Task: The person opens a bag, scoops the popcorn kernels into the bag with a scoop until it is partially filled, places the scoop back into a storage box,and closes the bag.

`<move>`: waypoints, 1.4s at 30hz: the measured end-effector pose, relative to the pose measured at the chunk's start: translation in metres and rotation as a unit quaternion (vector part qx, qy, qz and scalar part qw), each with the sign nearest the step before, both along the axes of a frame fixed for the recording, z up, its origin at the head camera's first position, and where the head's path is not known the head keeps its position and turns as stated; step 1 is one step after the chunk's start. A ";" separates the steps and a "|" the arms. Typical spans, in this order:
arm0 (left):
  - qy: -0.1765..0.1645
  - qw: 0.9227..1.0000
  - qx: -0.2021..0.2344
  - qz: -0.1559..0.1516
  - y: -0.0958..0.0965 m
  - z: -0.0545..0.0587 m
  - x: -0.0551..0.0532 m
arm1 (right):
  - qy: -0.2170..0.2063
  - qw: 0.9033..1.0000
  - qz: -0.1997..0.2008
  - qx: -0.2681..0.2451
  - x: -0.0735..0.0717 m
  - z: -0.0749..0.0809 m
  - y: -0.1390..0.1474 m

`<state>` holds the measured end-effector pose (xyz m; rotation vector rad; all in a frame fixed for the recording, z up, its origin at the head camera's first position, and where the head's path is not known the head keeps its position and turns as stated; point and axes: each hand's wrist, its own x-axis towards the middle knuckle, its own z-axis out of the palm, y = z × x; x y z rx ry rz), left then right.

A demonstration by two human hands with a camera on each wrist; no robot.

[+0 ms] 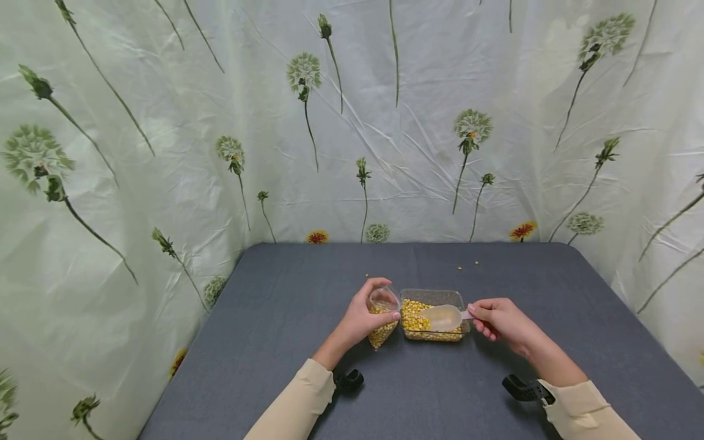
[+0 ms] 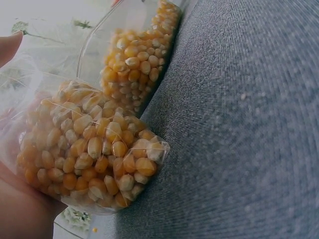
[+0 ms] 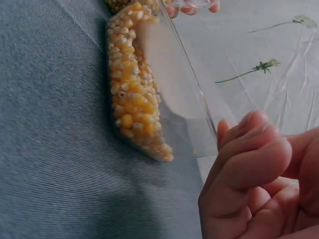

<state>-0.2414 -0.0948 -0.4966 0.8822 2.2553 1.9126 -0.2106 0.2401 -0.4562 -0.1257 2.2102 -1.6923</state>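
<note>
My left hand (image 1: 370,313) grips a clear plastic bag (image 2: 89,144) partly filled with corn kernels, its mouth spread between thumb and fingers. Just to its right stands a clear rectangular container (image 1: 434,296) with yellow corn kernels (image 1: 414,315) inside. My right hand (image 1: 500,322) pinches the handle of a whitish translucent scoop (image 1: 443,318), whose bowl lies over the kernels inside the container. Seen from the right wrist, the scoop (image 3: 172,74) dips behind the container's wall, with kernels against its edge. How much corn the scoop carries cannot be told.
A dark grey cloth covers the table (image 1: 418,391). Several loose kernels (image 1: 459,268) lie on it behind the container. A white curtain (image 1: 385,140) with dandelion prints hangs behind and beside the table. Black wrist bands (image 1: 522,388) show at both sleeves.
</note>
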 end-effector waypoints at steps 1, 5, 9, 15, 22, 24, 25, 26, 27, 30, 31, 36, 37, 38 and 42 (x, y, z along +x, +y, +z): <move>0.002 1.000 0.000 0.002 0.000 0.000 0.000 | -0.007 1.000 -0.002 -0.012 0.001 -0.001 0.001; 0.012 1.000 0.001 0.007 -0.001 -0.001 0.000 | -0.033 0.998 0.000 -0.058 0.003 -0.004 0.006; 0.009 1.000 0.004 0.007 -0.001 -0.001 0.000 | -0.049 0.995 -0.001 -0.091 0.005 -0.005 0.009; -0.005 1.000 -0.006 0.009 -0.002 0.003 0.001 | -0.051 0.991 -0.004 -0.120 0.006 -0.004 0.012; -0.012 1.000 -0.010 -0.010 -0.003 0.012 0.003 | -0.043 0.990 -0.009 -0.134 0.006 0.004 0.013; -0.011 1.000 -0.006 -0.009 -0.003 0.011 0.003 | -0.042 0.991 -0.018 -0.129 0.005 0.008 0.011; -0.010 1.000 -0.003 -0.007 -0.003 0.010 0.003 | -0.042 0.991 -0.023 -0.127 0.005 0.011 0.010; -0.009 1.000 0.000 -0.005 -0.003 0.008 0.002 | -0.041 0.991 -0.025 -0.124 0.005 0.013 0.009; -0.007 1.000 0.004 -0.003 -0.003 0.006 0.001 | -0.040 0.991 -0.029 -0.121 0.004 0.016 0.008; -0.003 1.000 0.012 0.000 -0.004 0.002 0.000 | -0.030 0.993 -0.028 -0.115 0.004 0.023 0.005; -0.001 1.000 0.014 -0.001 -0.004 0.001 0.000 | -0.024 0.993 -0.025 -0.112 0.003 0.025 0.004; 0.003 1.000 0.011 -0.005 -0.005 0.002 -0.001 | -0.004 0.995 -0.013 -0.099 0.002 0.035 -0.003; 0.002 1.000 0.010 -0.007 -0.005 0.002 -0.001 | -0.002 0.995 -0.013 -0.097 0.002 0.036 -0.005; 0.001 1.000 0.010 -0.008 -0.004 0.002 -0.001 | 0.000 0.996 -0.013 -0.093 0.002 0.038 -0.006; -0.001 1.000 0.014 -0.013 -0.005 0.002 -0.001 | 0.017 0.997 -0.009 -0.068 0.000 0.046 -0.017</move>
